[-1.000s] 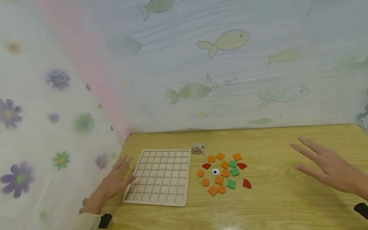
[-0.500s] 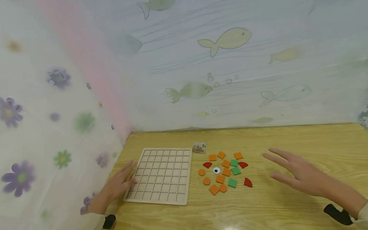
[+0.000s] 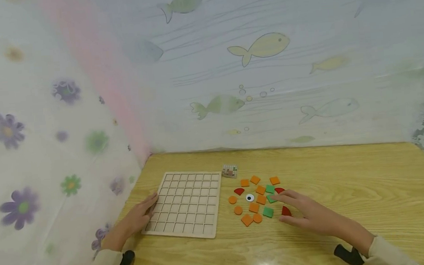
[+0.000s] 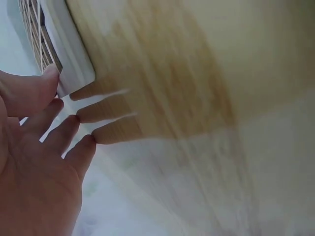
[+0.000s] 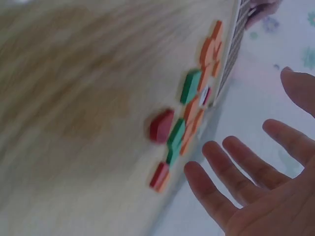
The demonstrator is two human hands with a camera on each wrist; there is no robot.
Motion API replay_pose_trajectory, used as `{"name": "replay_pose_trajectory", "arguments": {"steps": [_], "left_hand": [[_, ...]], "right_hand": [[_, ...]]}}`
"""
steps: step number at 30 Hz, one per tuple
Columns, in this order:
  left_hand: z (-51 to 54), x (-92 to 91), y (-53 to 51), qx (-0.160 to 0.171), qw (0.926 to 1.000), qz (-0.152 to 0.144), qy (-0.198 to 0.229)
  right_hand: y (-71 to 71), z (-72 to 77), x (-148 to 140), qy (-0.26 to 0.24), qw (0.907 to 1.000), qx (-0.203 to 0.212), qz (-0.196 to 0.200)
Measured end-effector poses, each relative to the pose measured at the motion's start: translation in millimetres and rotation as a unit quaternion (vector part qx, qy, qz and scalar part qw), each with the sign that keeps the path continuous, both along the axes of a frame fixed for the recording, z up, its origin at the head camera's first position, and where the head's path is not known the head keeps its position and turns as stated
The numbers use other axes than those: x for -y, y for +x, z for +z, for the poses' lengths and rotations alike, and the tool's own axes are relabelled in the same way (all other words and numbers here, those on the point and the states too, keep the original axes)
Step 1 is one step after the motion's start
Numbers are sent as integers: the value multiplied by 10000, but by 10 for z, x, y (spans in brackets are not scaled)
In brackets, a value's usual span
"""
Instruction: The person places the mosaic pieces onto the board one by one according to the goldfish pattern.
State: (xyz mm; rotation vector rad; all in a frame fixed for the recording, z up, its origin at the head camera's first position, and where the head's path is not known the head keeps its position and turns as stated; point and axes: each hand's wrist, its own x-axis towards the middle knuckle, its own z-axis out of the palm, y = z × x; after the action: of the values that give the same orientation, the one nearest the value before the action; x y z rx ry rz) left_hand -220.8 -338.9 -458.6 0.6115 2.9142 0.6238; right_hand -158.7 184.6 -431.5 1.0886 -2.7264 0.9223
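Note:
A pale wooden grid board (image 3: 187, 204) lies on the left part of the table, its cells bare. At its left edge is my left hand (image 3: 135, 220); in the left wrist view the thumb meets the rim near a corner and the other fingers extend beside it. Flat orange pieces (image 3: 253, 207), green squares (image 3: 267, 212), red quarter-circles (image 3: 239, 191) and a white eye disc (image 3: 250, 197) are scattered right of the board. My right hand (image 3: 313, 213) reaches over their right side with fingers extended, partly covering a green square and red pieces. Nothing is held in it.
A small patterned card (image 3: 230, 171) lies by the board's far right corner. The wooden table (image 3: 347, 172) meets a fish-printed cloth wall (image 3: 269, 104) behind and a flower-printed one (image 3: 44, 160) at left. Black straps with mounts sit at both wrists.
My right hand has moved left from the right side of the table to the loose pieces. My left hand has lowered slightly against the board's edge. The pieces have not moved.

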Motion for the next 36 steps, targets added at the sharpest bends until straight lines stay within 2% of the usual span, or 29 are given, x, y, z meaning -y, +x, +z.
{"name": "replay_pose_trajectory", "arguments": {"steps": [7, 10, 13, 18, 28, 36], "left_hand": [[15, 16, 7, 96, 9999, -91, 44], [22, 13, 14, 92, 9997, -159, 166], [27, 12, 17, 100, 9994, -219, 233], [35, 22, 17, 165, 9990, -248, 347], [32, 91, 27, 520, 9962, -90, 691], [53, 72, 36, 618, 9953, -178, 729]], "right_hand": [[-22, -140, 244, -414, 9962, 435, 626], [-32, -183, 313, -526, 9940, 662, 693], [-50, -204, 366, -540, 9925, 894, 641], [-98, -226, 463, -422, 9928, 1009, 492], [-129, -245, 639, -336, 9948, 955, 134], [-136, -276, 678, -447, 9945, 947, -28]]}}
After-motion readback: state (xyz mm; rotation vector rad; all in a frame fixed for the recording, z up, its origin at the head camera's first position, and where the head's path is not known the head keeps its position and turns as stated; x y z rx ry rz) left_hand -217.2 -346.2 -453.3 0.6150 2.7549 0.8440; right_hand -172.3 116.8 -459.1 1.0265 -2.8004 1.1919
